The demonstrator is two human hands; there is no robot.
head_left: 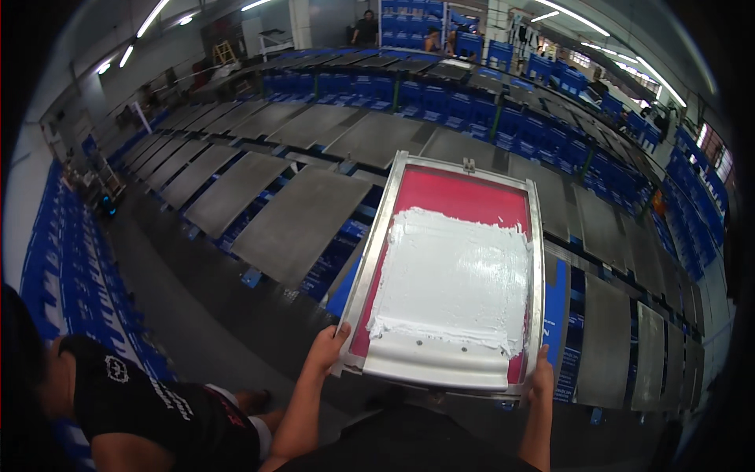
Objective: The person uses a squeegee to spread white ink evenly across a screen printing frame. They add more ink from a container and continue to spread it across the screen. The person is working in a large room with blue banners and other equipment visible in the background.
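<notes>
A metal-framed printing screen [460,197] with red mesh is in front of me, held over the rows of flat plates. Thick white paste [448,275] covers much of the mesh, and a silver metal squeegee bar [432,366] lies across its near end. My left hand [326,346] is closed on the frame's near left corner. My right hand [541,370] grips the frame's right side near the lower corner, its fingertips partly hidden behind the metal.
Long rows of grey metal plates [295,224] on racks with blue panels [429,98] curve around. A person in a black sleeveless top [149,405] is close at lower left. Another person [364,30] stands far back. A dark floor strip [189,291] runs along the left.
</notes>
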